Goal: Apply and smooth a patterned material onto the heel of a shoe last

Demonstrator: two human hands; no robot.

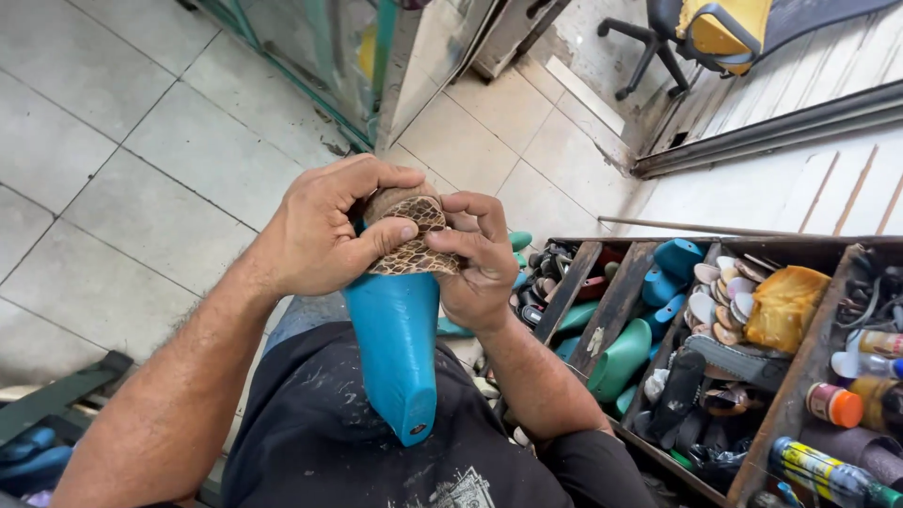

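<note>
Head view, left hand (pixel 324 226) and right hand (pixel 480 259) both clenched on snake-patterned leather piece (pixel 412 240), stretched over toe of blue shoe last (pixel 400 357), wooden compartment tray (pixel 800 395) at right.

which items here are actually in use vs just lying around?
In use:
- left hand and right hand, both gripping the work
- blue plastic shoe last, propped on the lap
- brown snakeskin-patterned leather piece, pressed over the last's toe

Lying about:
- dark wooden compartment tray
- teal lasts in it
- pale sole pieces
- glue bottles
- black office chair
</note>
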